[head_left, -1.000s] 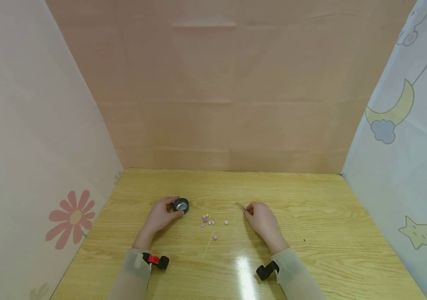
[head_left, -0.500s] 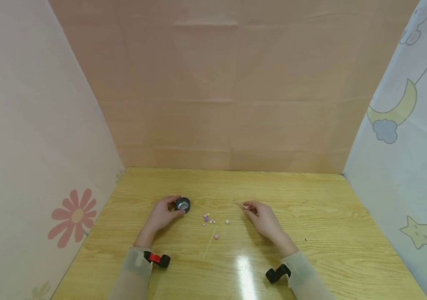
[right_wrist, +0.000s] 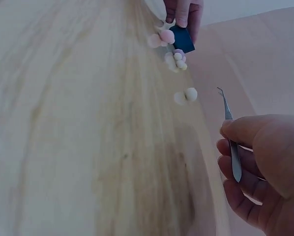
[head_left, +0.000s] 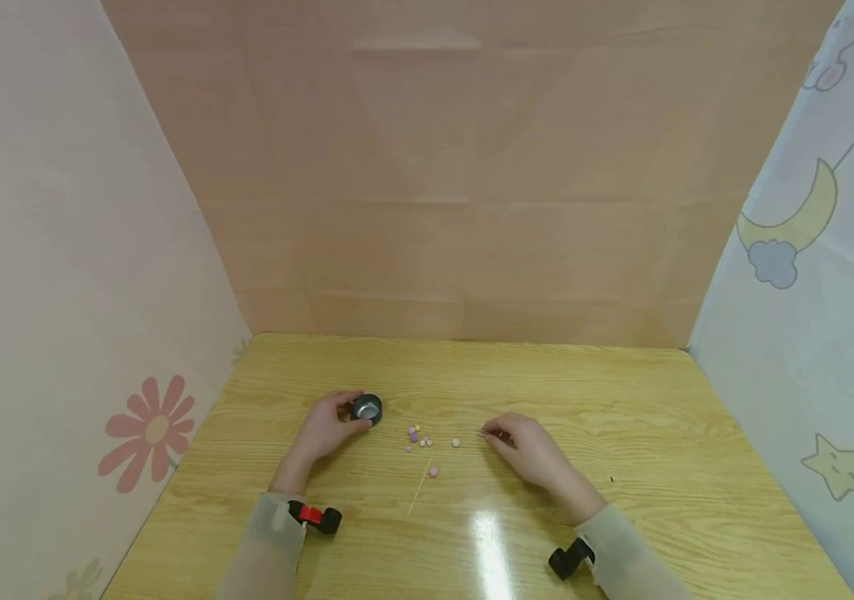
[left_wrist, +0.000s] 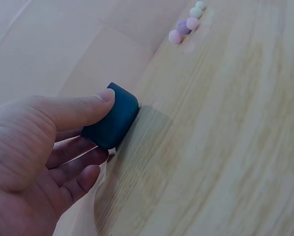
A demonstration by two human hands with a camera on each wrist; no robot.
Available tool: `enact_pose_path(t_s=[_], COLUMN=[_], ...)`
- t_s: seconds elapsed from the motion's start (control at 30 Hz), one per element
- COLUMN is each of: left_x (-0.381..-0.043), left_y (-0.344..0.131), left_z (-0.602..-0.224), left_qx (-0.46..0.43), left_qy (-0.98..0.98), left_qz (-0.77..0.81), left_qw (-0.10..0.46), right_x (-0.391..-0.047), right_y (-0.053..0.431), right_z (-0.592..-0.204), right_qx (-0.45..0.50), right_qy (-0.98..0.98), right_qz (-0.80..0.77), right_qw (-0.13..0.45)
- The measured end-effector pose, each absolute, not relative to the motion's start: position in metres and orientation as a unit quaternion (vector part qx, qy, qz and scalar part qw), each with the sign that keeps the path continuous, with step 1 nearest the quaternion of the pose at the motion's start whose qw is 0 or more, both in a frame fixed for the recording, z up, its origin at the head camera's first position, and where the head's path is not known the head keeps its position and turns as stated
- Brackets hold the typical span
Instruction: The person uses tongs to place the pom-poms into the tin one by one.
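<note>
On the table's left half, my left hand (head_left: 323,428) holds a small dark round bowl (head_left: 367,409) between thumb and fingers; its inside looks shiny. In the left wrist view the bowl (left_wrist: 115,118) shows its blue-green side. My right hand (head_left: 530,450) pinches a pair of metal tweezers (right_wrist: 228,110), whose bent tips point out past the thumb, apart from any ball. Between the hands lie several small pompom-like balls in pink, purple, yellow and white. A white ball (head_left: 456,442) is nearest the tweezers, and a pink ball (head_left: 433,472) lies closer to me.
A thin pale stick (head_left: 421,483) lies beside the pink ball. Far to the right is a tiny dark speck (head_left: 611,479) on the wooden table (head_left: 696,500). Cloth-like walls stand at the back and both sides.
My right hand swung the tweezers up and then lowered them toward the white ball, its wrist shifting right. The left hand with the bowl stays nearly still.
</note>
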State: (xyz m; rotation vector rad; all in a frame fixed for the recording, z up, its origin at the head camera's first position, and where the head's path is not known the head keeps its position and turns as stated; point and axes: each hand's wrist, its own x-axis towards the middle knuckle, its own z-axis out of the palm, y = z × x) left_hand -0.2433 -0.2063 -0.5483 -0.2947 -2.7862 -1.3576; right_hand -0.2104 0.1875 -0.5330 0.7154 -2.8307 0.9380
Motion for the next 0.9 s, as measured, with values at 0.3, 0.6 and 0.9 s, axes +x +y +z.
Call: enact_pose_path(t_s=[0.3,0.6,0.9], left_x=[-0.2424,-0.2438,-0.2435], left_y=[-0.2063,-0.2042,-0.2054], left_z=[-0.5465,-0.5477,-0.5485], left_qx=[-0.093,-0.095,-0.088], left_qy=[-0.894,-0.89,-0.889], left_qz=[-0.439,-0.446,-0.449], left_qw=[0.01,0.01,0.005], right_x=[-0.2079,-0.2073,-0.2077], right_y=[0.1882,0.1882,0.1871], right_z=[-0.5341,-0.5345,-0.5373], right_qx=[0.271,0.29,0.303], right_qy=[-0.93,-0.932,-0.931], right_qz=[0.243,0.206,0.185], right_qw=[0.056,0.071,0.088])
